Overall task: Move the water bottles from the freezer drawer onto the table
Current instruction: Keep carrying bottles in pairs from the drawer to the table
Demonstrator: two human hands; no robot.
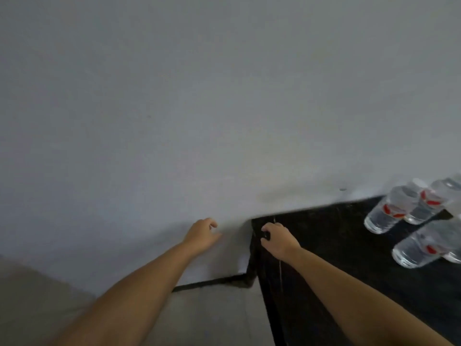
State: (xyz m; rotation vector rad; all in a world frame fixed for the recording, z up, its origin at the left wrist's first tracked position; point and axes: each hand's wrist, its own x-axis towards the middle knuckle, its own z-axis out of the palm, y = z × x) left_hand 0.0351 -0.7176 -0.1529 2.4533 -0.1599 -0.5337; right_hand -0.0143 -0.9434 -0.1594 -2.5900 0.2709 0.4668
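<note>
While both bare forearms reach forward from the bottom edge, the right hand point(278, 239) hangs over the near left corner of the black table point(336, 258), fingers loosely curled and holding nothing, though whether they touch the top I cannot tell; the left hand point(200, 234) hovers just left of that corner, before the grey wall point(174, 108), fingers slackly bent and empty. Farther off, water bottles point(389, 213) with red labels stand clustered at the table's right edge; the freezer drawer is out of view.
</note>
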